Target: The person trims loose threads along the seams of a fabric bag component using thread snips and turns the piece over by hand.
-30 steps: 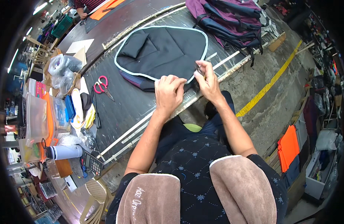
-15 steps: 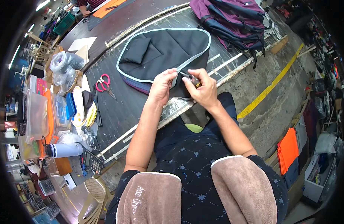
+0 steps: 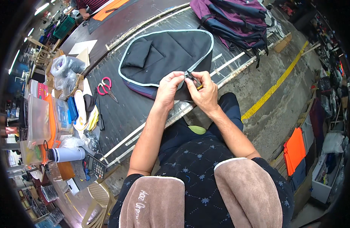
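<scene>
A black, quilted bag piece lies on the worktable, with light grey binding around its edge and a dark purple side below. My left hand is closed in a pinch at the near right part of that binding. Against its fingertips, my right hand grips a small black hand tool with a bit of yellow on it, probably thread snips. The fingers partly cover the tool and the spot it touches. A black padded flap rests on the bag piece's left part.
Pink-handled scissors lie on the dark worktable to the left, beside plastic boxes, a white bottle and a calculator. A purple and black backpack sits at the far right. Across the table, another person's hand is near orange material.
My left hand has shifted slightly right and its fingertips now meet those of my right hand. The tool points more upward, and the right hand has come slightly nearer me.
</scene>
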Demonstrator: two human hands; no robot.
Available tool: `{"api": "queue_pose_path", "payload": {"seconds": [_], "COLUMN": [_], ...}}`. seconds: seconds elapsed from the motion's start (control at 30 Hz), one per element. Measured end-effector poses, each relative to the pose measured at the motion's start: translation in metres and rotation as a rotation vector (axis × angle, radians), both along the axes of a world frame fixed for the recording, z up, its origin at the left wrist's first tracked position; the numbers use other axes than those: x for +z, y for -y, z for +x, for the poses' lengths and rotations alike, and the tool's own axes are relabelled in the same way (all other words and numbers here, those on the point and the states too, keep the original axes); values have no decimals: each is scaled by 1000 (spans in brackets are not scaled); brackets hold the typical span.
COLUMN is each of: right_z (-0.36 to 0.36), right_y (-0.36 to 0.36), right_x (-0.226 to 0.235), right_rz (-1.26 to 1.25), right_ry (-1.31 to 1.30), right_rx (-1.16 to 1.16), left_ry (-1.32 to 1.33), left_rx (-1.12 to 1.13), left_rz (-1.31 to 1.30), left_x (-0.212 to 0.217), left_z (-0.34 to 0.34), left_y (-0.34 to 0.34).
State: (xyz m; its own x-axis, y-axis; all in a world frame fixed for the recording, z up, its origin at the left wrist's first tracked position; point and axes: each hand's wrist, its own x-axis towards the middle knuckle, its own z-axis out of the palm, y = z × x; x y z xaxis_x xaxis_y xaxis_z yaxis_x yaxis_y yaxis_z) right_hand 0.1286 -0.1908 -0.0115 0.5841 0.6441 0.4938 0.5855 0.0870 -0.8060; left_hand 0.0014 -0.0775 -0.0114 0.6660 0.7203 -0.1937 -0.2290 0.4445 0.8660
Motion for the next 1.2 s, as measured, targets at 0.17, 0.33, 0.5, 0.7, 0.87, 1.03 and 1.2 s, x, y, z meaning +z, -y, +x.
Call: {"api": "queue_pose_path", "payload": {"seconds": [0.17,0.33,0.5,0.7,0.87,1.03,1.2], "right_z": [2,7,14,34,28,45,66], "right_y": [0,3,9,-8,-7,-7,-25], "right_x": [1,-3,6,14,18,10,40], "right_rz": [23,-8,34,38,-87,-8,-119], "right_ry": [44,66,-40,175,-152,-329,571], "right_rx": [18,62,67,199,321,352,357], "left_ry": [26,-9,-29,-62,-148,-195,-255], "left_rx": [-17,17,97,45,20,18,54], "left_rz": [44,53,7,86,146,178,333], "left_x": [-3,-7,-18,-7,-9,-8,-18], "left_z": [-1,0,-10,-12,-29,-49,-63], "left_y": [0,1,-12,-2,-11,-16,-15]}}
